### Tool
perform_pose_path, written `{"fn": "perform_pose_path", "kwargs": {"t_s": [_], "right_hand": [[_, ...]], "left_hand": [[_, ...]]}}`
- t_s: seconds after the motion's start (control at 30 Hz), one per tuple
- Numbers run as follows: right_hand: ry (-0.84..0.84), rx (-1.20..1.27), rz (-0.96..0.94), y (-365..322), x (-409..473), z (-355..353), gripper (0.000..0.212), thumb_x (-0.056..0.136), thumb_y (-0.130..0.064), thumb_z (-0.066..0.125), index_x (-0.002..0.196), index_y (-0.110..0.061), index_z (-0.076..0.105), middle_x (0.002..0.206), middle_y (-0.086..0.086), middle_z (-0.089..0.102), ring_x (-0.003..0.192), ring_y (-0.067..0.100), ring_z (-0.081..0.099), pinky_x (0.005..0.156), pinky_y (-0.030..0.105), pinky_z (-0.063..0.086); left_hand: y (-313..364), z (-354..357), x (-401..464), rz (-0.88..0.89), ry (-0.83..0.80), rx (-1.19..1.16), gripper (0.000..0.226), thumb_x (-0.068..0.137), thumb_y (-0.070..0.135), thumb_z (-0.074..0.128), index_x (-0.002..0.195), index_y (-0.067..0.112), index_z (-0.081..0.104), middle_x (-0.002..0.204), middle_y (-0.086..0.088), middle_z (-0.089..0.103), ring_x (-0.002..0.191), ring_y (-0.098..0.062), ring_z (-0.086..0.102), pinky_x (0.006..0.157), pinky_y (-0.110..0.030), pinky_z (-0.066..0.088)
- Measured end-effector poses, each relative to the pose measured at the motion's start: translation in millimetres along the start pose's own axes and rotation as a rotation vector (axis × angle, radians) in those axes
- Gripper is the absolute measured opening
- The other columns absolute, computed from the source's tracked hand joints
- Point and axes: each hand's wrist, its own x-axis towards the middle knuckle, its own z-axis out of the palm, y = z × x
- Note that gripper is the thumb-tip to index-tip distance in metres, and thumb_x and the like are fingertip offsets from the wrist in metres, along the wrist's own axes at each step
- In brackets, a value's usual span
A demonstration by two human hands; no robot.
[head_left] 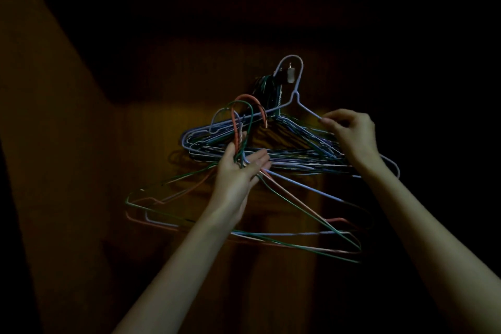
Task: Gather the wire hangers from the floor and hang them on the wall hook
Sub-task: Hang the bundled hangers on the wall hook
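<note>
Pretty dark shot, but both hands are up at a wooden wall working a pile of wire hangers. The left hand grips a small bunch of hangers by their necks, thumb on one side and fingers curled loosely round the other; that bunch has a red, a green and a pale purple one, and their triangular bodies hang down below the wrist, well off the wall hook. The right hand pinches the shoulder wire of a single lavender hanger, whose top loop sits right around the small wall hook; can't quite tell if the loop is resting on the hook or just held at it. Below the hook there's already a stack of hung hangers, mostly blue, purple and dark green, their necks bunched together in shadow just left of the hook, their bodies fanned out between the two hands. The red hanger's hook overlaps the front of that stack.
</note>
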Motion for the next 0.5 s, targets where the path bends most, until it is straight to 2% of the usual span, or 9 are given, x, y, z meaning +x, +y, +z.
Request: {"fn": "perform_pose_path", "kwargs": {"t_s": [0.2,0.3,0.4,0.5], "right_hand": [[0.020,-0.079,0.056,22,28,25,0.013,0.087,-0.019,0.063,0.094,-0.012,0.072,0.091,0.006,0.068,0.090,0.020,0.062,0.079,0.036,0.050],[0.002,-0.087,0.082,30,35,37,0.013,0.087,-0.019,0.064,0.094,-0.012,0.072,0.095,0.007,0.069,0.093,0.019,0.062,0.077,0.031,0.048],[-0.030,-0.072,0.074,34,39,45,0.013,0.086,-0.016,0.064,0.095,-0.010,0.072,0.096,0.005,0.069,0.092,0.012,0.059,0.075,0.025,0.043],[-0.069,-0.058,0.070,37,41,51,0.006,0.084,-0.014,0.066,0.088,-0.015,0.070,0.091,0.002,0.067,0.090,0.010,0.058,0.077,0.027,0.048]], "left_hand": [[0,1,12,0.027,0.003,0.018,0.070,0.092,-0.007,0.045,0.150,0.017,0.014,0.126,-0.020,0.058,0.108,-0.024,0.062,0.095,-0.033,0.046],[0,2,17,0.029,0.002,0.003,0.068,0.093,-0.007,0.045,0.149,0.018,0.016,0.127,-0.021,0.056,0.112,-0.026,0.060,0.094,-0.032,0.045],[0,2,24,0.025,0.014,-0.043,0.075,0.092,-0.009,0.045,0.150,0.021,0.009,0.129,-0.021,0.055,0.114,-0.027,0.059,0.095,-0.034,0.044],[0,2,28,0.017,0.012,-0.053,0.081,0.090,-0.016,0.042,0.150,0.024,0.007,0.135,-0.021,0.050,0.120,-0.029,0.055,0.098,-0.037,0.041]]}}
